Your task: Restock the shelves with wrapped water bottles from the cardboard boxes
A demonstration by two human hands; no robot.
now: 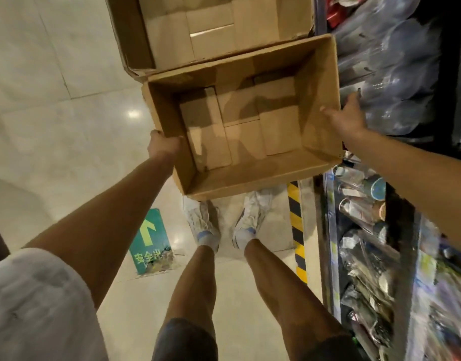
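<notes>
An open cardboard box (pixel 320 105) with nothing inside but its bottom flaps hangs above the floor in front of my feet. My left hand (pixel 163 145) grips its left rim near the front corner. My right hand (pixel 345 118) is spread with straight fingers beside the box's right wall, just off its rim. Plastic-wrapped water bottles (pixel 388 74) lie packed on the shelf at the upper right, right behind my right hand. A second open cardboard box (pixel 130 35) sits farther away, touching the first one.
Lower shelves (pixel 375 251) at the right hold wrapped bottles and cups. A yellow-and-black striped strip (pixel 297 230) runs along the shelf base. A green arrow sticker (pixel 149 241) lies on the shiny tiled floor to the left of my shoes (pixel 252 214).
</notes>
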